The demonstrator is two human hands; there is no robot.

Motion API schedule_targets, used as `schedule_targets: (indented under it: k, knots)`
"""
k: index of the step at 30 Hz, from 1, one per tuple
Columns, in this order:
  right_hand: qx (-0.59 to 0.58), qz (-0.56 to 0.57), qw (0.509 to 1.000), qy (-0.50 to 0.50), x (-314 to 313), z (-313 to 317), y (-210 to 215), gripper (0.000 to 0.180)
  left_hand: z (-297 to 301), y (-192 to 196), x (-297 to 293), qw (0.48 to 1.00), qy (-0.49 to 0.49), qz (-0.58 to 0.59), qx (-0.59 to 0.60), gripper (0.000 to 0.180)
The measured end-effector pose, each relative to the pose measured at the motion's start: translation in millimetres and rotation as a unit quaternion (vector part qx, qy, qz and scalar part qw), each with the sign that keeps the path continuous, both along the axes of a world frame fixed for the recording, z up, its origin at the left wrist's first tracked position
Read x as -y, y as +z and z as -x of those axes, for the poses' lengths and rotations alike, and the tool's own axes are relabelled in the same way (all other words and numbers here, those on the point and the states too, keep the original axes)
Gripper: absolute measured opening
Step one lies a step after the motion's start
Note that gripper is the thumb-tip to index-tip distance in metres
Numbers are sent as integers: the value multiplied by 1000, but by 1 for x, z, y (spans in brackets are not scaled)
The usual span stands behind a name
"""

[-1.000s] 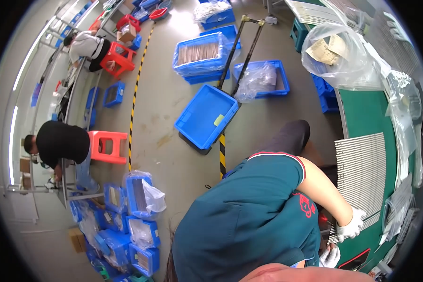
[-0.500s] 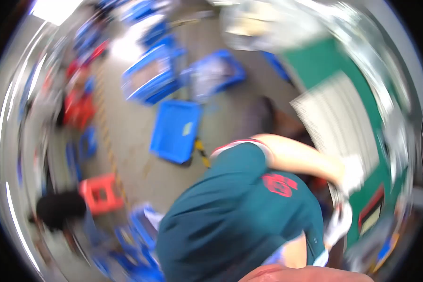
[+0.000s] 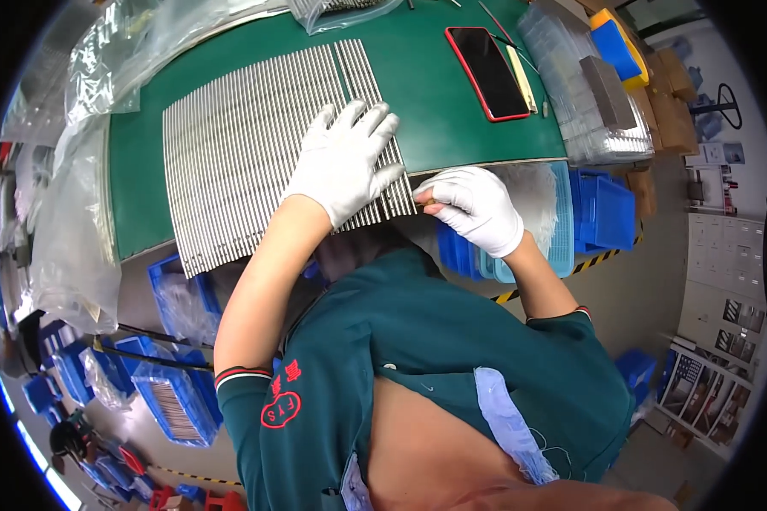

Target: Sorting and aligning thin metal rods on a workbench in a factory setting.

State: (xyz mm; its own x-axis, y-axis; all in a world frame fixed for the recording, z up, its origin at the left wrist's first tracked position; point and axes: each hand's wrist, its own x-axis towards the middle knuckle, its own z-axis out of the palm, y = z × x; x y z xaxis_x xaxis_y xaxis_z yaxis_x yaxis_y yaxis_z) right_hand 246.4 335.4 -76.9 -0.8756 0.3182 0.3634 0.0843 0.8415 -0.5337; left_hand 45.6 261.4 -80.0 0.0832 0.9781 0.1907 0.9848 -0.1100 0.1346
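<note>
White cotton gloves are covering both of the person's hands. The left hand [image 3: 346, 160] is lying flat, fingers spread and released, pressing down on a wide row of thin metal rods [image 3: 256, 145] laid side by side on the green mat [image 3: 452, 111] of the worktop. That row is running from the mat's left part toward its middle, and its near ends are reaching just past the worktop's near edge. The right hand [image 3: 473, 207] is sitting at that near edge, just beside the right end of the row, its fingers curled and pinching something small and brownish between thumb and forefinger; what it is cannot be told. The two hands are staying close together, nearly touching.

Toward the far right of the mat a dark phone with a red rim [image 3: 487, 71] is lying face up, with a pale flat stick [image 3: 521, 75] beside it. At the right edge clear plastic trays [image 3: 588, 111] are standing stacked. Crumpled clear plastic bags [image 3: 68, 213] are hanging over the worktop's left edge, and blue bins [image 3: 605, 213] are sitting below the near right corner.
</note>
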Motion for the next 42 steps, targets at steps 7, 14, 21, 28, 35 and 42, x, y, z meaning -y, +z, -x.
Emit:
schedule_targets:
  k: [7, 14, 21, 28, 35, 42]
  knots:
    - [-53, 22, 998, -9, -6, -5, -4, 14, -5, -1, -8, 1000, 4, -10, 0, 57]
    - [-65, 56, 996, -31, -1, 1, -2, 15, -8, -3, -11, 1000, -6, -15, 5, 56]
    - [-64, -14, 998, -19, -5, 4, -5, 14, -8, -4, -11, 1000, -12, -22, 8, 57]
    - [-50, -19, 998, -21, -1, 7, 0, 13, -6, -6, -10, 1000, -13, -20, 8, 57]
    - [5, -117, 992, 41, -5, 14, 10, 16, -6, -8, -8, 1000, -9, -29, 9, 58]
    - [-31, -97, 995, 25, -2, 11, 9, 14, -5, -6, -8, 1000, 21, -15, 5, 58]
